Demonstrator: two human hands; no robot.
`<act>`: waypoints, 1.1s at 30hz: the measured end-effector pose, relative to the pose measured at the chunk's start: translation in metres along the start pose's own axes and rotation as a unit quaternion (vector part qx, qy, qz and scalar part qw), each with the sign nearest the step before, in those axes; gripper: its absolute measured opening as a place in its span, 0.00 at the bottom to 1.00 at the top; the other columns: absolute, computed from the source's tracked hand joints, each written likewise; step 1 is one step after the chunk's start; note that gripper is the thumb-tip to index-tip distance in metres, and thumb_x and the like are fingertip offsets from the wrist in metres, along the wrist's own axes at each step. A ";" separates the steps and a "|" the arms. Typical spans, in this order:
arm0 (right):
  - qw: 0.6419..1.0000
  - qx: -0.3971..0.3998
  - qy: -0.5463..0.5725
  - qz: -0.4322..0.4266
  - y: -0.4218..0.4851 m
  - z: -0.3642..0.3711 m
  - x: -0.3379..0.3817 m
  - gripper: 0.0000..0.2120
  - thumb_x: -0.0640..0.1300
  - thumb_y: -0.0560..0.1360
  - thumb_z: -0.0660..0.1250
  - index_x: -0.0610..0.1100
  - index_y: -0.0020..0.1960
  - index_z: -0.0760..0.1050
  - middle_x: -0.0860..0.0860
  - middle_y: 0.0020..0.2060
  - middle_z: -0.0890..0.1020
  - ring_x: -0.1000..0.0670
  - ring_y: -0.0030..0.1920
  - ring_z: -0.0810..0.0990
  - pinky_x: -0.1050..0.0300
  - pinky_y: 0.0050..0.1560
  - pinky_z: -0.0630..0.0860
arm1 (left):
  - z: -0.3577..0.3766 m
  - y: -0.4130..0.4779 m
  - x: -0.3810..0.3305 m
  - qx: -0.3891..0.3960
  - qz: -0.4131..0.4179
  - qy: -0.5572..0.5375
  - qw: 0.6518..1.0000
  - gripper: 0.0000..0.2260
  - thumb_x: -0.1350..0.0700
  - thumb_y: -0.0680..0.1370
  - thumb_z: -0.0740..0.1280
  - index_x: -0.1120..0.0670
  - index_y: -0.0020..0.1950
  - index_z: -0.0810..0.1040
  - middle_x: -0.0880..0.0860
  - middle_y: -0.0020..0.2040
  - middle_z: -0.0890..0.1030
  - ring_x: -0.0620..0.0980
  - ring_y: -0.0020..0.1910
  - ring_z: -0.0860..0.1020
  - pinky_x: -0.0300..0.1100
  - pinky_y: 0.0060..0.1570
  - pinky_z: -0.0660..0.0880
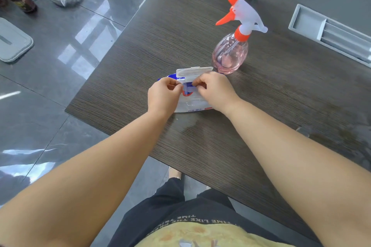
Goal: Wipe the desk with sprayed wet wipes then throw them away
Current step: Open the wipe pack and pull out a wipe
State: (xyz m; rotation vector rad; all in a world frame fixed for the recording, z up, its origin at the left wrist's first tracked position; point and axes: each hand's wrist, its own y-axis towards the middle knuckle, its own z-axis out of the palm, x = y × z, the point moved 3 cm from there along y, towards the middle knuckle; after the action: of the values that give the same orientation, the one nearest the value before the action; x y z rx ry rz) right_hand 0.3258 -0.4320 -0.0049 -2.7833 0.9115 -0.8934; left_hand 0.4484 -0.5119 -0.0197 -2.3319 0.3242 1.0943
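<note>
Wipes pack (190,104) lying flat on the dark wood-grain worktop (210,146), near its left edge, white lid flap (193,72) standing open. I am seeing the left hand (161,96) and right hand (216,91) both resting on the pack, fingers (173,84) curling in at the opening; they seem to be pinching the blue seal or a wipe there, though I cannot tell which. Pink spray bottle (230,56) with orange trigger standing upright just beyond the pack, apart from both hands. Grey tray (329,32) sitting at the far right.
</note>
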 end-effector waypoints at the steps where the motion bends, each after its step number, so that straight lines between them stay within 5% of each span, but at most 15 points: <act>1: 0.999 -0.001 -0.033 -0.014 0.001 0.002 0.001 0.12 0.39 0.75 0.64 0.41 0.56 0.81 0.42 0.53 0.80 0.43 0.58 0.75 0.55 0.58 0.70 | -0.001 0.001 0.001 -0.002 -0.002 -0.002 1.000 0.04 0.55 0.73 0.66 0.53 0.41 0.80 0.48 0.38 0.82 0.47 0.40 0.78 0.41 0.45 0.72; 5: 0.983 -0.008 -0.173 -0.064 0.007 0.008 0.007 0.11 0.49 0.77 0.63 0.49 0.55 0.81 0.47 0.54 0.80 0.43 0.60 0.71 0.51 0.59 0.67 | -0.003 0.001 0.004 -0.011 -0.010 -0.020 1.000 0.03 0.55 0.73 0.67 0.53 0.42 0.79 0.49 0.40 0.83 0.47 0.39 0.77 0.42 0.45 0.73; 10: 0.975 0.017 -0.210 -0.070 0.014 0.002 0.008 0.13 0.53 0.78 0.61 0.53 0.57 0.80 0.50 0.55 0.81 0.44 0.58 0.75 0.52 0.59 0.65 | -0.005 0.001 0.003 -0.008 -0.007 -0.047 0.999 0.04 0.56 0.74 0.66 0.50 0.38 0.76 0.50 0.41 0.83 0.46 0.38 0.76 0.40 0.42 0.72; 16: 0.949 -0.017 -0.309 -0.067 0.022 0.011 0.012 0.15 0.53 0.79 0.59 0.48 0.58 0.79 0.47 0.53 0.81 0.43 0.56 0.75 0.50 0.58 0.64 | -0.004 0.004 -0.001 0.002 0.006 -0.026 1.000 0.04 0.56 0.74 0.65 0.51 0.40 0.76 0.46 0.36 0.79 0.40 0.33 0.71 0.34 0.34 0.66; 22: 0.955 0.021 -0.292 -0.040 0.028 0.010 0.015 0.17 0.57 0.76 0.63 0.47 0.57 0.79 0.47 0.53 0.81 0.43 0.56 0.76 0.52 0.58 0.64 | 0.000 0.006 0.004 0.004 0.003 0.000 1.000 0.03 0.55 0.74 0.66 0.53 0.43 0.79 0.44 0.33 0.76 0.39 0.31 0.70 0.32 0.32 0.64; 33: 0.978 0.051 -0.196 0.044 0.030 0.019 0.010 0.08 0.49 0.76 0.63 0.52 0.53 0.77 0.49 0.52 0.80 0.45 0.57 0.76 0.50 0.59 0.65 | 0.005 0.005 0.004 0.004 0.015 0.009 1.000 0.03 0.54 0.76 0.66 0.51 0.43 0.76 0.43 0.34 0.76 0.42 0.35 0.73 0.34 0.35 0.67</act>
State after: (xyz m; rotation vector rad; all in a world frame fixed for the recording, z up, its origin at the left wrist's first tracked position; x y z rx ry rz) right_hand 0.3269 -0.4641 -0.0229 -2.6644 0.8813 -0.3445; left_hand 0.4458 -0.5126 -0.0275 -2.3388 0.3706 1.0853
